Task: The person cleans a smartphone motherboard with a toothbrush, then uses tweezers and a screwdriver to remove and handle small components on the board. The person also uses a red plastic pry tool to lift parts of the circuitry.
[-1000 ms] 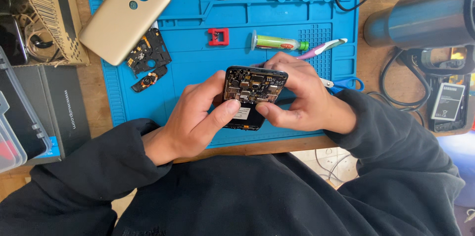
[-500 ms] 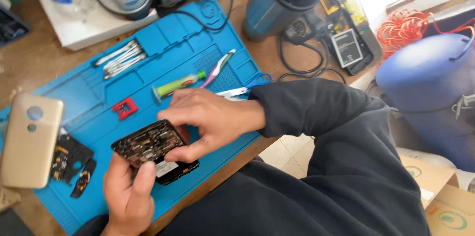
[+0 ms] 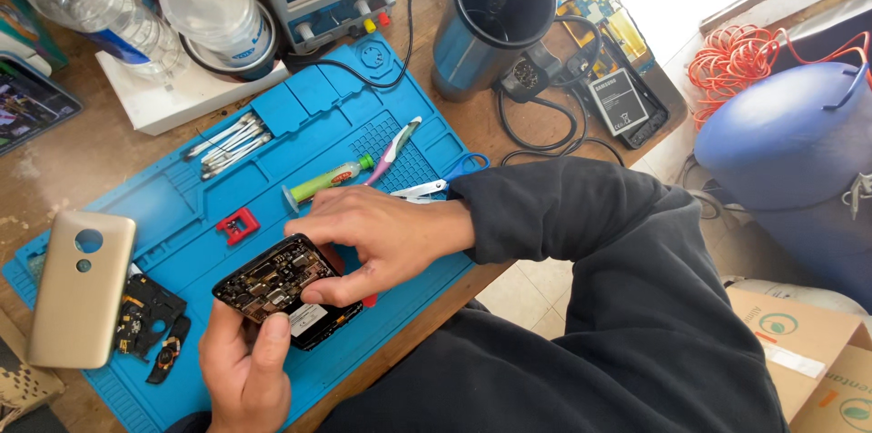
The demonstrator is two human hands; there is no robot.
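Both hands grasp the opened phone [image 3: 283, 290] above the blue mat [image 3: 300, 124] on the desk: left hand [image 3: 243, 369] grips its lower end, right hand [image 3: 386, 235] pinches its edge.

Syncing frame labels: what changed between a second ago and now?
Mostly the view: the head camera swung right, so the blue mat now runs diagonally, and the cup and barrel came into view. Left hand and right hand kept hold of the opened phone. Gold back cover, red clip and tweezers stayed on the mat.
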